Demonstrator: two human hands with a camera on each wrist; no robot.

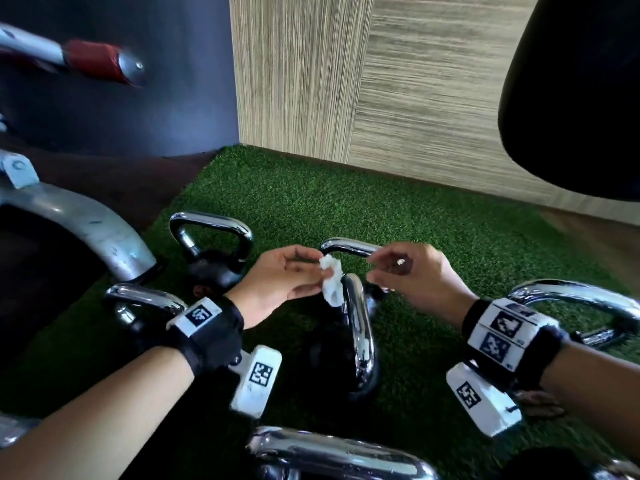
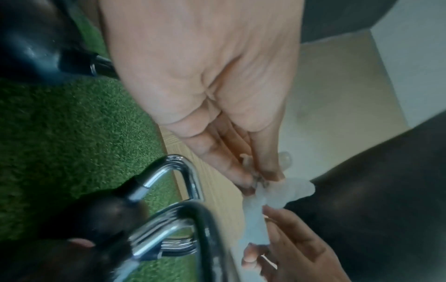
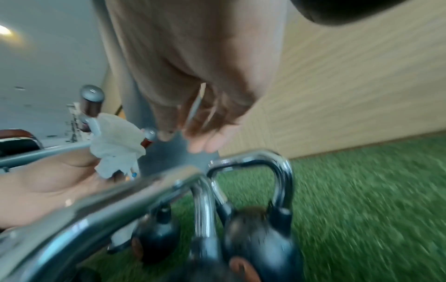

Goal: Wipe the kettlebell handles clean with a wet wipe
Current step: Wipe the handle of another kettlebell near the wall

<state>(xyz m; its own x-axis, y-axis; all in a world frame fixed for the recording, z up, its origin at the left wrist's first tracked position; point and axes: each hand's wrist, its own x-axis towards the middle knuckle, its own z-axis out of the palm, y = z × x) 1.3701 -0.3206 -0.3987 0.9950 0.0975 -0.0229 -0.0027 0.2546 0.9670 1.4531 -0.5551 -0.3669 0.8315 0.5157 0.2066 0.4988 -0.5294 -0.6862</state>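
Several black kettlebells with chrome handles stand on green turf point(image 1: 450, 237). My left hand point(image 1: 313, 271) pinches a crumpled white wet wipe point(image 1: 330, 280) between thumb and fingertips, just above the top end of the middle kettlebell's handle point(image 1: 358, 334). The wipe point(image 3: 115, 145) hangs down from those fingers point(image 2: 258, 181). My right hand point(image 1: 372, 270) hovers just right of the wipe with loosely curled fingers point(image 3: 169, 131), holding nothing, in front of a farther kettlebell handle point(image 1: 346, 245).
Other kettlebells sit at back left point(image 1: 211, 237), left point(image 1: 145, 299), right point(image 1: 571, 296) and near front point(image 1: 329, 455). A grey machine frame point(image 1: 97, 230) and a red-padded bar point(image 1: 93, 60) stand left. A wood-panel wall point(image 1: 415, 98) lies behind; a dark bulky object point(image 1: 571, 98) hangs top right.
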